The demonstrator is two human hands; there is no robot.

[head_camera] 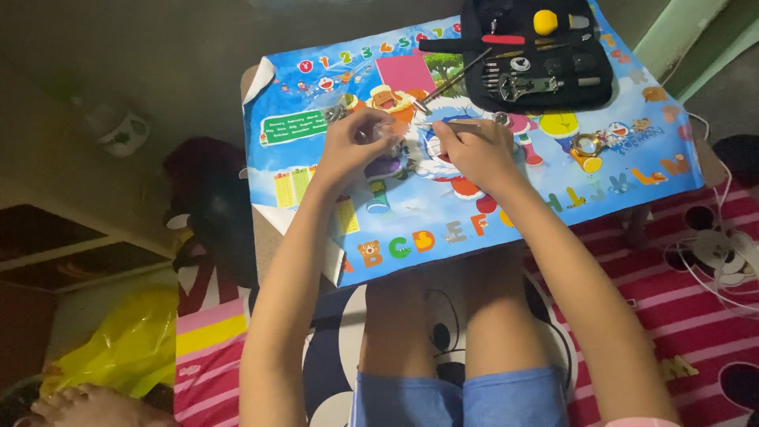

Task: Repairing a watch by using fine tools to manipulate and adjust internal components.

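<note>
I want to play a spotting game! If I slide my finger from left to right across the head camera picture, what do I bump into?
Yellow plastic bag → left hand → right hand → black tool case → gold ring-shaped thing → white cable.

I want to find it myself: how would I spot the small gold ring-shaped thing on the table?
Start at the low table's colourful cartoon mat, then the black tool case at its far edge. Below the case's right end, right of the right hand, lies the gold ring, the only shiny yellow loop there.
</note>
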